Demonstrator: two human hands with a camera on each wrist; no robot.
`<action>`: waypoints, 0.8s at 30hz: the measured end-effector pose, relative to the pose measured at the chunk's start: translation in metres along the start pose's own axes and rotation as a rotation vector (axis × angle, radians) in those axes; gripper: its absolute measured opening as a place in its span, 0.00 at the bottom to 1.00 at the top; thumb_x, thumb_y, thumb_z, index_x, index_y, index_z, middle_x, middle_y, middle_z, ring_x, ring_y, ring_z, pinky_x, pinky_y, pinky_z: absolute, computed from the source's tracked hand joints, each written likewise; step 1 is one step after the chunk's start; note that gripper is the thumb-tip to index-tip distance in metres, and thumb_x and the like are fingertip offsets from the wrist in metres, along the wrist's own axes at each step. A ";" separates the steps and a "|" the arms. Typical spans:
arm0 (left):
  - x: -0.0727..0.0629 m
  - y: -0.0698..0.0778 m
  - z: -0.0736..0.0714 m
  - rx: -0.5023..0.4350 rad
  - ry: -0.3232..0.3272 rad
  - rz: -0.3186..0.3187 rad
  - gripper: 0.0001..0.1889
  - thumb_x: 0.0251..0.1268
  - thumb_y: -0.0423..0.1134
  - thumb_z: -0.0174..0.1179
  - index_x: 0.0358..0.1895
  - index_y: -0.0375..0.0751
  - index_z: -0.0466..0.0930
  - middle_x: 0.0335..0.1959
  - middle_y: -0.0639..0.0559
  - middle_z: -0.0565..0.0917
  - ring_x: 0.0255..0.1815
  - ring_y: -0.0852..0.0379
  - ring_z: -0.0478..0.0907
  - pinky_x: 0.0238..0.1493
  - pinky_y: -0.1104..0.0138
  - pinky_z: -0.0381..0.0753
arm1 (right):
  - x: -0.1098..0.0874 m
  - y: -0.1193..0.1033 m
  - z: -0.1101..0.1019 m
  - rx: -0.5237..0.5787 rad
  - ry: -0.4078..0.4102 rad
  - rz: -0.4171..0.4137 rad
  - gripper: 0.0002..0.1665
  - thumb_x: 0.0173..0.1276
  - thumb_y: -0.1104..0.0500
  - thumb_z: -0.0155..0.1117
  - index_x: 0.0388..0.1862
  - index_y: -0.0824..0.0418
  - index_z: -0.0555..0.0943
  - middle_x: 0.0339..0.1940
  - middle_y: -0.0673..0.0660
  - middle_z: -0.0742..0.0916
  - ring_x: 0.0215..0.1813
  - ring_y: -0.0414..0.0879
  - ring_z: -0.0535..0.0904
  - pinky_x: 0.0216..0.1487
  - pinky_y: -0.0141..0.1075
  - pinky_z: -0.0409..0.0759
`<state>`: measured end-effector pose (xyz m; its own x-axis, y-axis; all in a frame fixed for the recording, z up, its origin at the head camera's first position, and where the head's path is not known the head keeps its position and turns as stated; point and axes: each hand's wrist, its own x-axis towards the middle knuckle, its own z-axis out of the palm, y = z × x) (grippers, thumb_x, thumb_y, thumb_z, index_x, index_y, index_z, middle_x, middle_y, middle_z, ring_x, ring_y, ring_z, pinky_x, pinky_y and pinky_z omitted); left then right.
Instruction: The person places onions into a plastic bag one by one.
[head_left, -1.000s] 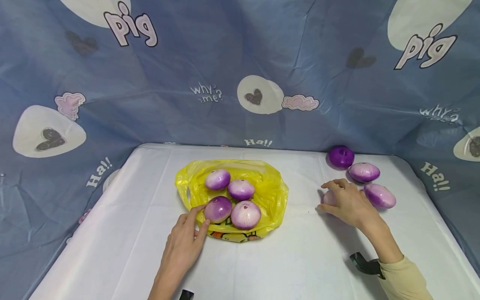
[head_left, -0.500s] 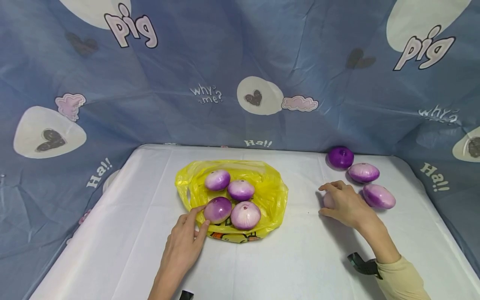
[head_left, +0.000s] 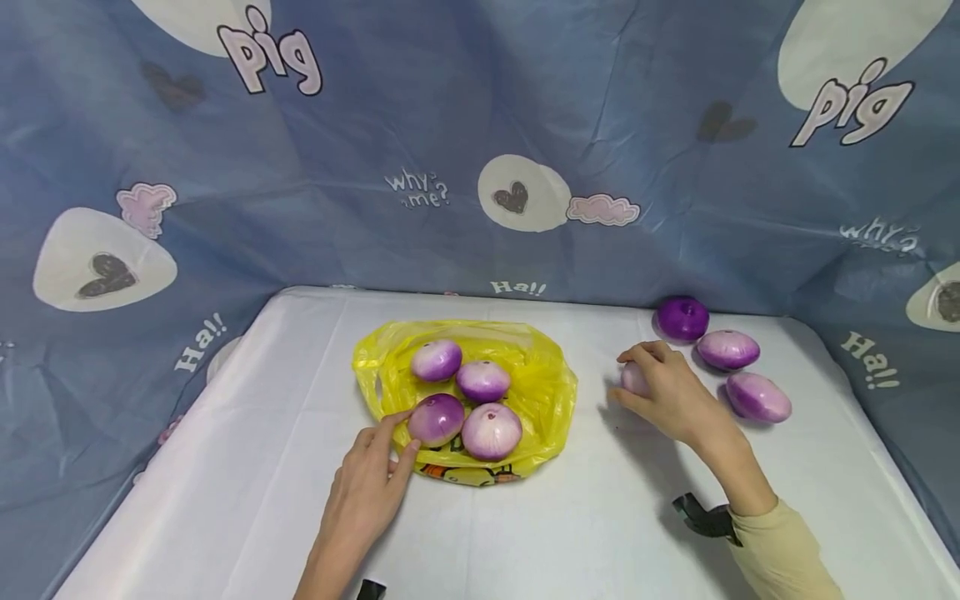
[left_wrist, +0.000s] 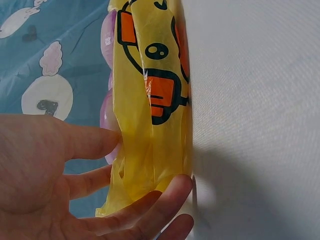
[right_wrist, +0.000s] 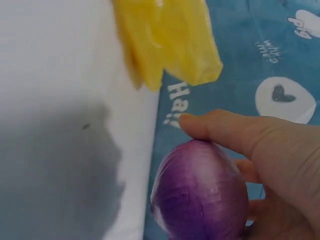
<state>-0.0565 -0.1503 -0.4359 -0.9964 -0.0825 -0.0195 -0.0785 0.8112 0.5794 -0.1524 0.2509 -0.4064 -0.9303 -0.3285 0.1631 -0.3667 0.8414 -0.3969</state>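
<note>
A yellow plastic bag point(head_left: 536, 375) lies spread with its mouth up, and several purple onions point(head_left: 492, 432) sit in it. My left hand point(head_left: 367, 479) holds the bag's near left edge, thumb and forefinger beside the nearest onion point(head_left: 437, 419). In the left wrist view the bag's printed side point(left_wrist: 150, 100) shows, with other fingers lying against its outside. Right of the bag, my right hand point(head_left: 670, 396) grips a purple-and-white onion point(right_wrist: 202, 192) above the white cloth. Thumb and fingers enclose it, and the hand partly hides it in the head view.
Three more onions stay at the far right: a dark purple one point(head_left: 682, 319), a paler one point(head_left: 728, 350) and another pale one point(head_left: 758, 397). A white cloth point(head_left: 555, 533) covers the table, and a blue printed curtain point(head_left: 420, 242) rises behind it.
My right hand has moved left with the onion, away from the other onions on the right and nearer the bag. The left hand and the bag stay where they were.
</note>
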 end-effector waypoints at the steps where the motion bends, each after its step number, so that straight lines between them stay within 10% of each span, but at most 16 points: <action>1: 0.000 0.000 0.000 0.001 0.000 -0.001 0.23 0.82 0.49 0.61 0.74 0.52 0.76 0.62 0.34 0.84 0.37 0.55 0.84 0.34 0.62 0.79 | 0.003 -0.003 0.000 0.011 0.014 -0.011 0.25 0.69 0.56 0.79 0.60 0.66 0.83 0.62 0.72 0.84 0.65 0.70 0.80 0.65 0.64 0.80; 24: 0.000 0.000 0.001 0.002 0.012 0.010 0.23 0.82 0.48 0.61 0.74 0.50 0.77 0.60 0.34 0.84 0.37 0.56 0.83 0.33 0.62 0.78 | 0.052 -0.068 0.013 0.130 0.117 -0.095 0.28 0.71 0.51 0.77 0.64 0.61 0.82 0.71 0.68 0.80 0.70 0.68 0.78 0.67 0.61 0.83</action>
<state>-0.0567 -0.1494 -0.4369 -0.9967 -0.0814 -0.0045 -0.0691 0.8132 0.5778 -0.1756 0.1715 -0.3825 -0.8873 -0.3451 0.3060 -0.4573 0.7443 -0.4867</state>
